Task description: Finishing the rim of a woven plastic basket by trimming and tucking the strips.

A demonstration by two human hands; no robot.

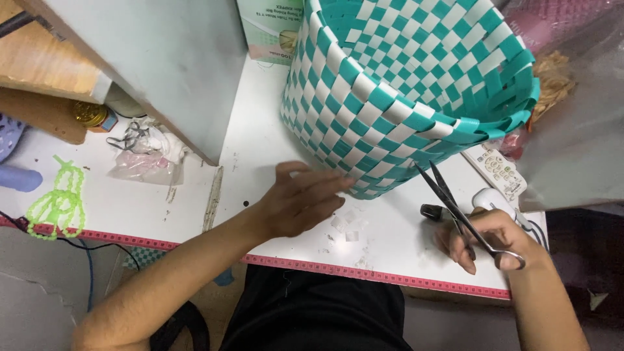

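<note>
Nearest you, your right hand (494,237) grips one pair of scissors (458,208), fingers curled through the handle loops and clamped there, blades slightly parted and pointing up toward the basket; steel, stiff, sharp at the tips, so keep hold at the loops only. Your left hand (296,201) lies flat on the white table (260,136), fingers straight and a little spread, tips touching the lower wall of the one woven basket (396,97), clamped on nothing. Just beside that hand lie a few small white strip offcuts (344,224), roughly four or five, too small to count surely. The basket sits tipped on its side mid-table, teal and white plastic strapping in a checker weave; it looks light, springy rather than rigid, slick-surfaced, likely to roll, so steady it at the doubled rim or press the wall. Farther right: one remote control (497,170), one white mouse-like object (491,198). Far left: one green beaded piece (58,201), one clear bag (143,159).
</note>
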